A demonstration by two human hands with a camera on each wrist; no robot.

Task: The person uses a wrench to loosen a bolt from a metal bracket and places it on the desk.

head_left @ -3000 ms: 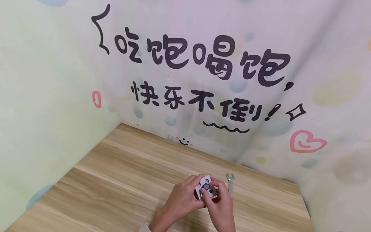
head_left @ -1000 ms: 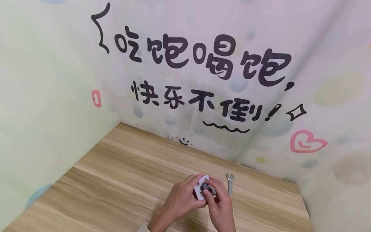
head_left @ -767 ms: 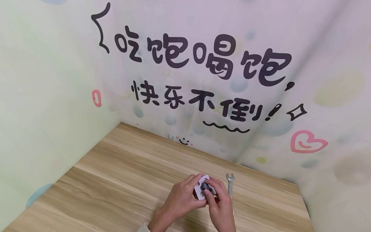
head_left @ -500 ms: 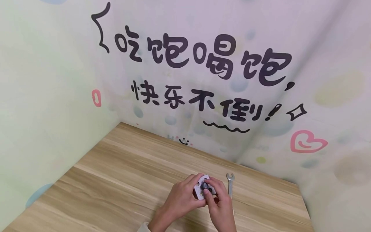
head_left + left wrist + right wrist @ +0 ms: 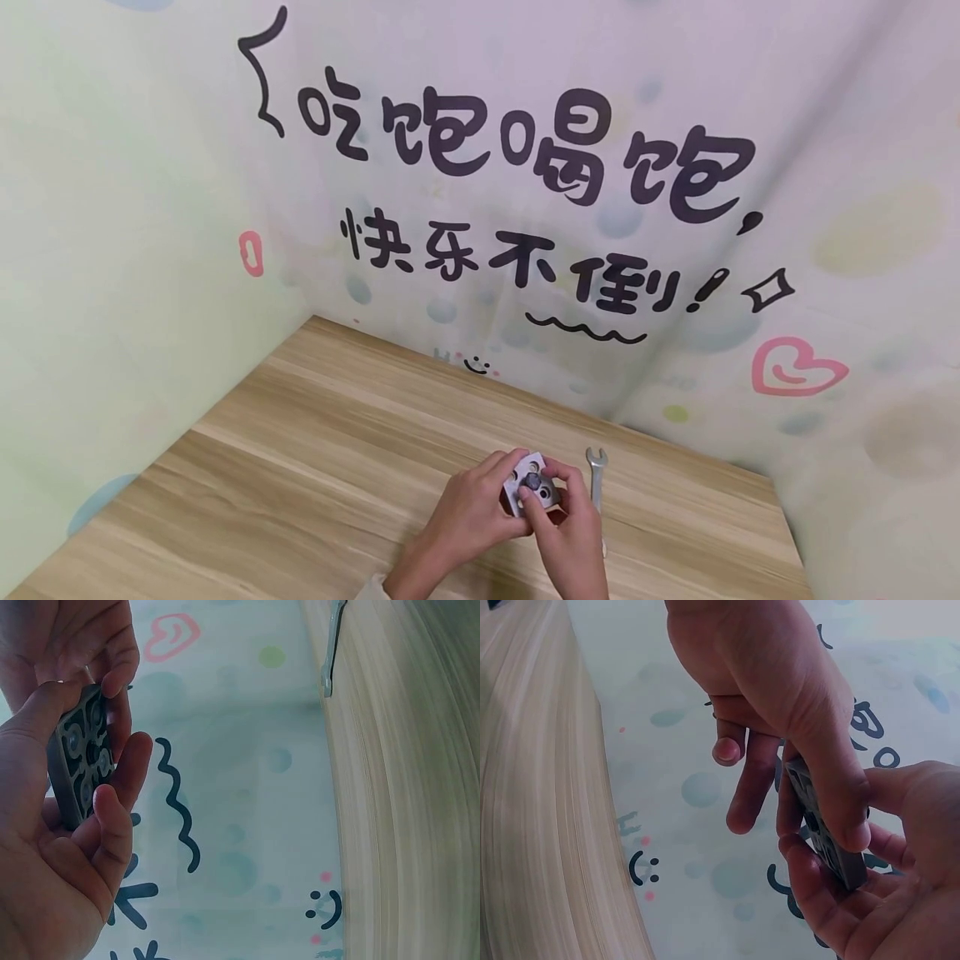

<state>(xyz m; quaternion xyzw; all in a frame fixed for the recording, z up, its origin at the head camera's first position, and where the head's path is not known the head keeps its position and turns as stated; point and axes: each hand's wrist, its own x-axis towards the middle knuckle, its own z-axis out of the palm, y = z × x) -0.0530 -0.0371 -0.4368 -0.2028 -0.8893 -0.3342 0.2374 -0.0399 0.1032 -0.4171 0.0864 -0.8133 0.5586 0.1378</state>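
On a wooden table [image 5: 315,467] against a cartoon backdrop, the left hand [image 5: 468,512] grips a small gray block [image 5: 529,487] above it; the right hand [image 5: 570,533] pinches a dark bolt [image 5: 532,481] partly seated, not yet tightened; the wrench [image 5: 596,475] lies untouched.

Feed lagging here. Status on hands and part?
Left hand grips grey holed block. Right hand pinches it too. Wrench on table, untouched.

Lighting: bright, soft and even in all three views, source not visible; faint shadows only under the hands [image 5: 517,517] on the wooden table [image 5: 315,467], no glare. Head view: sharp at centre, mild softness and bending toward the frame edges. Wrist views: near skin slightly soft, table grain smeared into streaks at the frame sides, backdrop print [image 5: 180,802] hazy.
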